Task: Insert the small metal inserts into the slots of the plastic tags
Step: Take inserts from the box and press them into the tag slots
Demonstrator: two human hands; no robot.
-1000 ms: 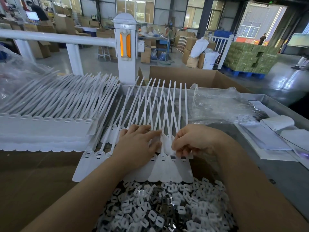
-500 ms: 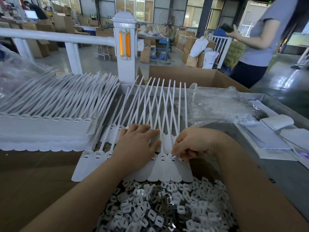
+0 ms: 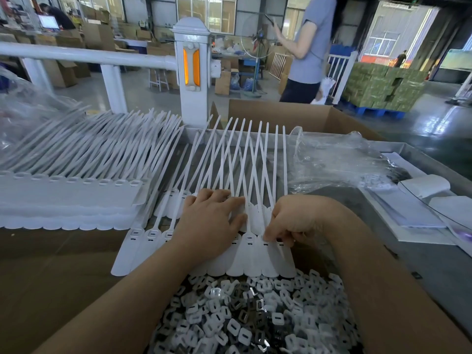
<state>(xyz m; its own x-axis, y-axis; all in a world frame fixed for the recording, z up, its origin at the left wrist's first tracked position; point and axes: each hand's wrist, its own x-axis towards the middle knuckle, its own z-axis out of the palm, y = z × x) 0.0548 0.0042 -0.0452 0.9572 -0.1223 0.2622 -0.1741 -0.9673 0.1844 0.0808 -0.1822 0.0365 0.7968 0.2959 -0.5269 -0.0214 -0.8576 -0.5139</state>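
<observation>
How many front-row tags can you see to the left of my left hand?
3. They lie side by side: the outermost tag, the middle tag, and the inner tag, beside the left hand. More may be hidden beneath that hand.

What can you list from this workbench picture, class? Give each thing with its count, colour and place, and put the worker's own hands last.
Plastic tags: one fanned row, white, centre of the bench, under both hands.
Stacked tags: many, white, left of the bench.
Inserts: a heap too many to count, white and grey metal, in a cardboard box at the near edge.
Plastic bag: one, clear, right of the row.
Cardboard box: one, brown, behind the bench.
Fence post: one, white with orange reflectors, behind the tags.
Passer-by: one, grey top, background.
Left hand: flat, fingers straight, pressing on the row.
Right hand: fingers curled, fingertips at a tag's slot.
</observation>
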